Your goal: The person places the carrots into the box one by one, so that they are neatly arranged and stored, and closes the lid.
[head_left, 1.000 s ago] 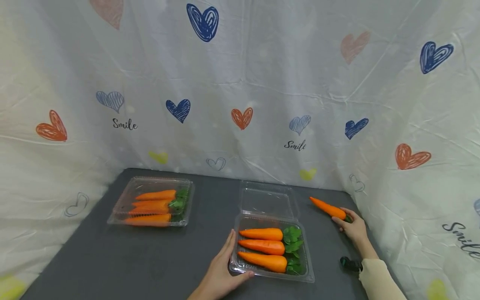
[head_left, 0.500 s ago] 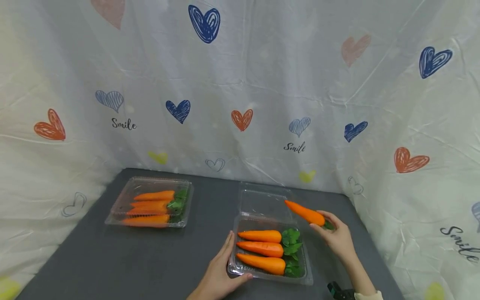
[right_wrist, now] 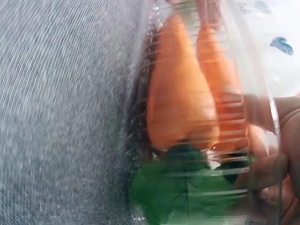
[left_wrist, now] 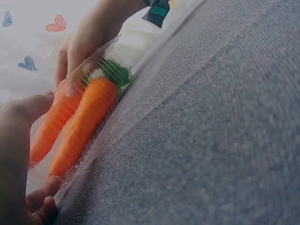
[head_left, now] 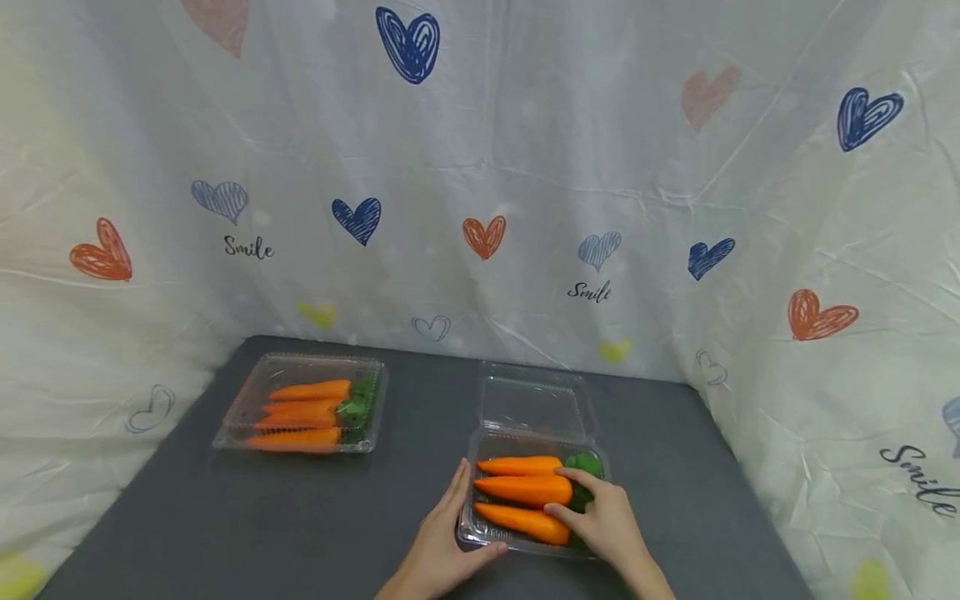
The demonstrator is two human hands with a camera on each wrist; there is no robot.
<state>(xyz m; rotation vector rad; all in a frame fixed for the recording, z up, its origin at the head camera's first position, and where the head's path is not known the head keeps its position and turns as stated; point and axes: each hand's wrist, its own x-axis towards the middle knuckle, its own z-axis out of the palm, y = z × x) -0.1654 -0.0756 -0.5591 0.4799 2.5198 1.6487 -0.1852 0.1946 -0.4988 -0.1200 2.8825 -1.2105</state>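
Observation:
An open clear plastic container [head_left: 501,550] on the dark table holds orange carrots with green leafy tops. My right hand [head_left: 611,521] pinches a carrot [head_left: 517,489] by its thick end, between thumb and fingers, over the middle of the container. Its tip points left. Another carrot [head_left: 525,521] lies in front of it and one [head_left: 517,466] behind; whether more lie beneath is hidden. My left hand [head_left: 438,542] rests against the container's left side, fingers straight and thumb along the front edge. In the left wrist view, a carrot [left_wrist: 84,124] shows through the clear wall.
The container's hinged lid [head_left: 534,404] lies folded back behind it. Farther left stands a second clear container [head_left: 243,408], its lid down over several carrots [head_left: 307,412]. A white curtain [head_left: 480,167] printed with hearts hangs around the back and sides of the dark table [head_left: 300,517].
My right hand has carried the carrot from the table's right side leftward, then down into the open container. My left hand has stayed at the container's left side.

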